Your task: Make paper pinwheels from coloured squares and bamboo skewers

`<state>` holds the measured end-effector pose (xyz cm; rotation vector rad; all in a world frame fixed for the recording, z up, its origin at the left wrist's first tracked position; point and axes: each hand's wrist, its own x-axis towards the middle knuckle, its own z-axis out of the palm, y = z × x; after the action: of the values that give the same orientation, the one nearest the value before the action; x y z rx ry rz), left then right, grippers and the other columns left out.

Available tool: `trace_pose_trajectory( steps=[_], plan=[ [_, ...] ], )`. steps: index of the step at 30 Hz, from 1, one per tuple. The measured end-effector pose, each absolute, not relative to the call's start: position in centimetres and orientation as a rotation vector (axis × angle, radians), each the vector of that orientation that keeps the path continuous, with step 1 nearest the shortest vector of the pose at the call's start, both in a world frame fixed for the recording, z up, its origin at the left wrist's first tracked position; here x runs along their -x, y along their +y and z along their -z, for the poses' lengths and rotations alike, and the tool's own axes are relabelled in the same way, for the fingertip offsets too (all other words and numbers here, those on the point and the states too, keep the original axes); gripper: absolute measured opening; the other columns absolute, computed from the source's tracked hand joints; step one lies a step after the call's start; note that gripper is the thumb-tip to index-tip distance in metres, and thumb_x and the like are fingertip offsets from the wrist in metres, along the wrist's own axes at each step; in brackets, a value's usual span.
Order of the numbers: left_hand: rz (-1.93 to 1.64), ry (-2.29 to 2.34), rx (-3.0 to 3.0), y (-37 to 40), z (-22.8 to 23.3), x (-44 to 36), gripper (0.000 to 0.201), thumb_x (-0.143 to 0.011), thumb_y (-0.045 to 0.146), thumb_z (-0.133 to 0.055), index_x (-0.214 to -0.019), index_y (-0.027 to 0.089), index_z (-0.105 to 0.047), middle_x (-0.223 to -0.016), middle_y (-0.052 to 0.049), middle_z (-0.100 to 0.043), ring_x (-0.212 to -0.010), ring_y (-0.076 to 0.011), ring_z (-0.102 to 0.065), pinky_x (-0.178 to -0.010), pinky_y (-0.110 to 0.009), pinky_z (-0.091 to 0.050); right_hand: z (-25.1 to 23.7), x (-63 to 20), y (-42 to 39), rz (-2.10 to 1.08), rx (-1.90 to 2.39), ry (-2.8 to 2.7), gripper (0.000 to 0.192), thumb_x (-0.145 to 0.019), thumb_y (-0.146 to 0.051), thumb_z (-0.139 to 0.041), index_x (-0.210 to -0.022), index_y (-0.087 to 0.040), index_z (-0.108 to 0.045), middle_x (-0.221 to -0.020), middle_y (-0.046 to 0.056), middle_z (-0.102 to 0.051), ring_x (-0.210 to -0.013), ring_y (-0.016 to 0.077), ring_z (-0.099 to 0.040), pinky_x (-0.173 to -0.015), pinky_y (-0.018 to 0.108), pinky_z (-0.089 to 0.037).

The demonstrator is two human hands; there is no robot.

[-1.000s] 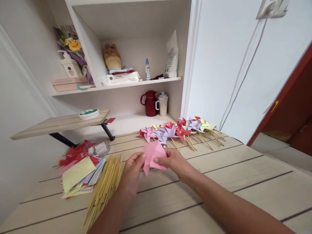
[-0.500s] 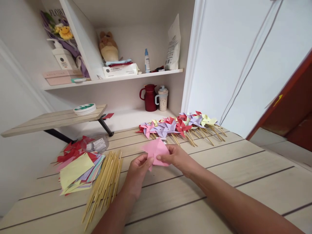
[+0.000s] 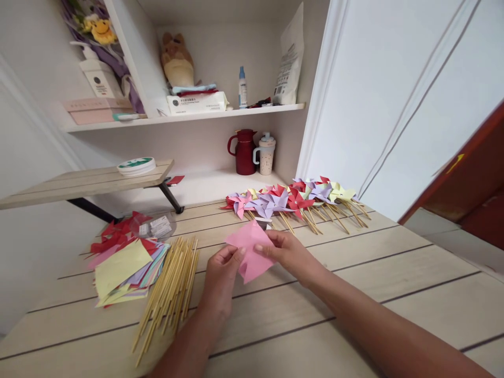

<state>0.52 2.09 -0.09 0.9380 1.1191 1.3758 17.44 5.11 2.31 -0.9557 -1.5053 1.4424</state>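
Both my hands hold a pink paper square (image 3: 251, 250) just above the wooden table (image 3: 354, 273). My left hand (image 3: 221, 281) pinches its lower left edge and my right hand (image 3: 289, 253) grips its right side. Left of my hands lies a bundle of thin wooden sticks (image 3: 170, 291). Beside the sticks sits a stack of coloured paper sheets (image 3: 122, 268) with a yellow one on top. A row of finished paper pinwheels (image 3: 291, 199) on sticks lies beyond my hands.
A clear plastic bag (image 3: 155, 226) with small items lies behind the paper stack. A low wooden riser (image 3: 86, 181) carries a round tin (image 3: 136, 166). A red jug (image 3: 244, 152) and a speckled cup (image 3: 266, 154) stand in the alcove; shelves above hold boxes and a plush toy.
The pink paper has turned in my hands, its lower flap now hanging down between them. The view has tilted slightly; my hands stay in the same spot.
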Motion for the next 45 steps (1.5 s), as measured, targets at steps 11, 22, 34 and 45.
trace_pose_trajectory(
  steps=[11,22,34,45],
  plan=[
    [-1.529,1.219,-0.724,2.8,1.0,0.4,0.034,-0.062,0.044,-0.084,-0.076,0.014,-0.074,-0.072,-0.002,-0.066,-0.064,-0.0132,-0.054,-0.061,-0.025,-0.039,-2.6,-17.7,4.9,-1.4,0.923,-1.422,0.031,-0.086,-0.05,-0.064,-0.098,-0.023,-0.059,-0.078,0.002,-0.068,-0.079,0.0215,-0.065,-0.081,0.038,-0.048],
    [-1.531,1.233,-0.786,2.2,0.5,-0.4,0.029,-0.065,0.042,-0.081,-0.071,0.015,-0.071,-0.067,0.0,-0.063,-0.062,-0.0126,-0.05,-0.06,-0.025,-0.037,-2.2,-17.4,5.1,-1.357,0.864,-1.342,0.035,-0.07,-0.039,-0.083,-0.077,-0.022,-0.054,-0.071,-0.002,-0.062,-0.068,0.0151,-0.057,-0.066,0.029,-0.043],
    [-1.641,1.277,-0.767,2.8,1.6,0.4,0.026,-0.068,0.042,-0.079,-0.073,0.017,-0.072,-0.068,0.001,-0.062,-0.065,-0.0141,-0.052,-0.064,-0.026,-0.038,-1.7,-17.3,4.9,-1.221,0.925,-1.505,0.025,-0.083,-0.044,-0.07,-0.094,-0.022,-0.066,-0.08,0.001,-0.067,-0.068,0.0169,-0.062,-0.068,0.033,-0.049],
    [-1.655,1.317,-0.759,2.7,1.2,0.4,0.025,-0.069,0.041,-0.077,-0.067,0.017,-0.07,-0.062,0.002,-0.059,-0.06,-0.0126,-0.048,-0.06,-0.025,-0.035,-1.3,-17.2,4.8,-1.069,1.004,-1.681,0.021,-0.088,-0.037,-0.064,-0.104,-0.023,-0.062,-0.088,0.003,-0.069,-0.077,0.0191,-0.063,-0.073,0.034,-0.048]
  ],
)
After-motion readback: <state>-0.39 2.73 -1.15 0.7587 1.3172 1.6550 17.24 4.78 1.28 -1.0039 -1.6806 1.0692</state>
